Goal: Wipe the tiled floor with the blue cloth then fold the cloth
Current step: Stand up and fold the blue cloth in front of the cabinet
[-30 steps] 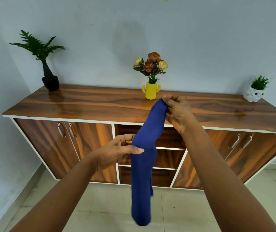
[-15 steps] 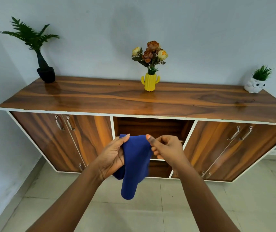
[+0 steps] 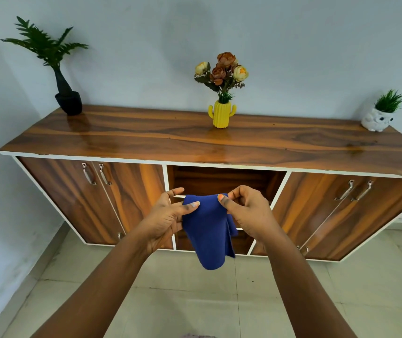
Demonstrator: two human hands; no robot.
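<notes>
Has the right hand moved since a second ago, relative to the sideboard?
Yes. The right hand has dropped from the sideboard's top edge to its open middle shelf, pinching the blue cloth.

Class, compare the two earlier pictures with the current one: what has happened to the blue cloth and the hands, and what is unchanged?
The blue cloth went from one long hanging strip to a shorter, doubled bundle. The right hand came down from high up to level with the left hand; both now pinch the top edge, side by side. The sideboard, yellow vase and both potted plants stayed put.
</notes>
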